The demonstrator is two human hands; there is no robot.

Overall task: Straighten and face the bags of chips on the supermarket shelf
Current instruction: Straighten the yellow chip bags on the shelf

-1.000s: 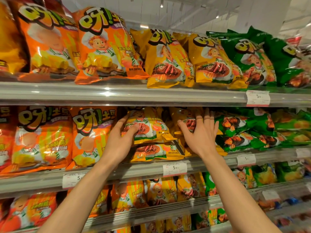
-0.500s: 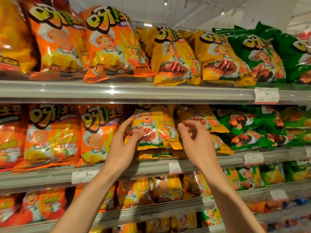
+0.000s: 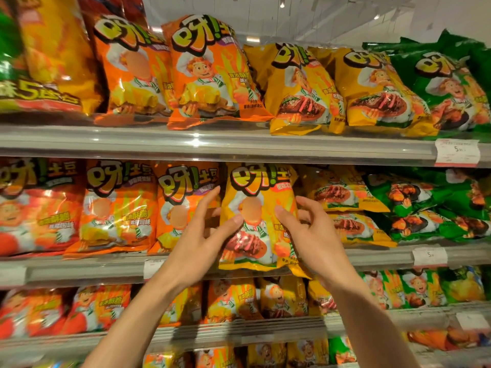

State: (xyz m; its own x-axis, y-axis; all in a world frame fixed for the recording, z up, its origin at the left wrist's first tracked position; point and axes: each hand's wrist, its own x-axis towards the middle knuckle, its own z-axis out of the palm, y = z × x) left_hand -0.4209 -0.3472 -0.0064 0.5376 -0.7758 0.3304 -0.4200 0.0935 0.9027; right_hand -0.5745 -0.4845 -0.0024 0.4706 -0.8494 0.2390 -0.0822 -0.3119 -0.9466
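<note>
A yellow chip bag (image 3: pixel 256 243) stands upright at the front of the middle shelf (image 3: pixel 79 272), its printed face towards me. My left hand (image 3: pixel 196 240) holds its left edge, thumb on the front and fingers reaching between it and the neighbouring orange bag (image 3: pixel 183 205). On the other side, my right hand (image 3: pixel 310 235) grips the right edge, thumb on the front and fingers curled behind. To the right, two more yellow bags (image 3: pixel 345 195) lie flat in a stack. Green bags (image 3: pixel 414 208) beyond them lie flat too.
Upright orange bags (image 3: pixel 119 208) fill the middle shelf's left part. The top shelf (image 3: pixel 212 144) carries leaning orange, yellow and green bags. Price tags (image 3: pixel 457 152) clip to the shelf rails. A lower shelf (image 3: pixel 239 333) holds smaller bags.
The yellow bag, lying tilted a second ago, has been raised upright to face front. My right hand came in from the bags on the right onto its right edge. The camera moved closer.
</note>
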